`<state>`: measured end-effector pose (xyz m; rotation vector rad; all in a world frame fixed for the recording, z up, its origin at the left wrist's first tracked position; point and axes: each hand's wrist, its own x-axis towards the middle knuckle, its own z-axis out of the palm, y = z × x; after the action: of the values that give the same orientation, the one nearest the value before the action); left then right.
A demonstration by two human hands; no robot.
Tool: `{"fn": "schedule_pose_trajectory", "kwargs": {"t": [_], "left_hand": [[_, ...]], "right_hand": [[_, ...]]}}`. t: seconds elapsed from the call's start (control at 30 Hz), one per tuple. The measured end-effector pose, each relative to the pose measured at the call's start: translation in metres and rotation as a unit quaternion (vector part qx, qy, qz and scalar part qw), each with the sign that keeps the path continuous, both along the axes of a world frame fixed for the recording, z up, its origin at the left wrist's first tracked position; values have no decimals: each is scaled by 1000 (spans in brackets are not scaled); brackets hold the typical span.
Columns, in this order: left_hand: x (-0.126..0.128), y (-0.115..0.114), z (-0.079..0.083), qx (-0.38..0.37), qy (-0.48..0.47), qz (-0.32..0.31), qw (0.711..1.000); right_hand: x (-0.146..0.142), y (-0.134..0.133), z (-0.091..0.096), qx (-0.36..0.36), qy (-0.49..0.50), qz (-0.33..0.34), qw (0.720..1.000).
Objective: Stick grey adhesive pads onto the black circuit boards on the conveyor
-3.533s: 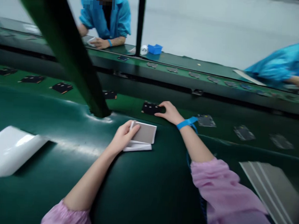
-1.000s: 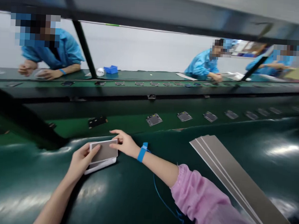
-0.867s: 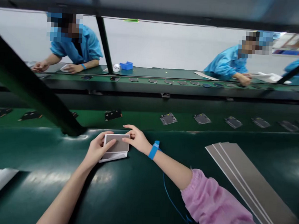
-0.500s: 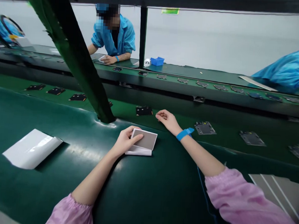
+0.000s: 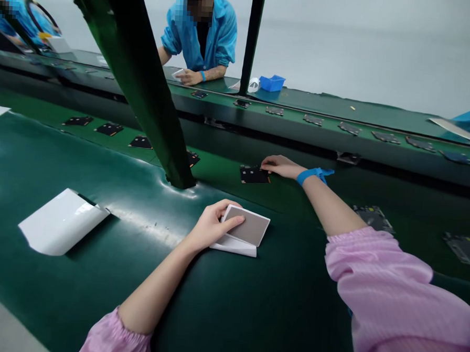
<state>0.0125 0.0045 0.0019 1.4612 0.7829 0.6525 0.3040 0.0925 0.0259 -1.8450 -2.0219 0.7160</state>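
My left hand is closed on a flat grey rectangular sheet with a white border, thumb on top. A white folded flap shows under its lower edge, just over the green table. My right hand, with a blue band at the wrist, reaches over the belt. Its fingertips pinch the upper right corner of a black circuit board, which lies on the green belt. A grey circuit board is partly hidden behind my right forearm.
A curled white glossy sheet lies on the table at left. A slanted green post rises between me and the belt. More black boards lie along the belt. Across the line, a person in blue works near a blue bin.
My right hand has come onto the black board's corner, from just right of it. My left hand still holds the grey sheet. The view has shifted, and the grey boards appear farther right.
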Motion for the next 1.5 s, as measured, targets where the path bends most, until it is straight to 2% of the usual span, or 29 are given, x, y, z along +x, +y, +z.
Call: {"fn": "schedule_pose_trajectory", "kwargs": {"t": [0.17, 0.33, 0.47, 0.6, 0.67, 0.77, 0.9, 0.97, 1.07, 1.13, 1.23, 1.3, 1.37, 1.43, 1.5], "left_hand": [[0, 1, 1, 1, 8, -2, 1000], [1, 0, 4, -6, 7, 2, 1000], [1, -1, 6, -6, 6, 4, 1000], [0, -2, 5, -3, 8, 8, 1000], [0, -2, 3, 0, 4, 8, 1000], [0, -1, 1, 0, -10, 3, 1000], [2, 0, 0, -8, -29, 27, 999], [3, 0, 1, -7, -46, 58, 997], [3, 1, 1, -2, -72, 102, 992], [3, 2, 1, 0, -80, 127, 989], [3, 3, -1, 5, -82, 152, 985], [3, 3, -1, 11, -83, 158, 984], [3, 3, 0, 15, -84, 161, 983], [3, 2, 1, 17, -86, 167, 982], [2, 2, 2, 22, -90, 176, 980]], "right_hand": [[11, -1, -2, -40, -64, 19, 997], [18, -5, -11, -11, -102, 18, 995], [19, -15, -13, 19, -109, -22, 994], [19, -29, -7, 5, -89, -100, 991], [21, -39, -6, 4, -80, -112, 991], [23, -58, -12, 44, -80, -106, 990], [23, -77, -22, 95, -32, -170, 980], [22, -81, -18, 98, 27, -185, 978], [18, -88, 4, 116, 75, -174, 975], [13, -94, 21, 164, 22, -172, 971], [-3, -101, 37, 217, -134, -196, 947], [-18, -102, 38, 187, -200, -205, 939], [-35, -101, 34, 100, -180, -185, 961], [-51, -100, 29, 23, -76, -127, 989], [-66, -100, 27, 11, 65, -60, 996]]}}
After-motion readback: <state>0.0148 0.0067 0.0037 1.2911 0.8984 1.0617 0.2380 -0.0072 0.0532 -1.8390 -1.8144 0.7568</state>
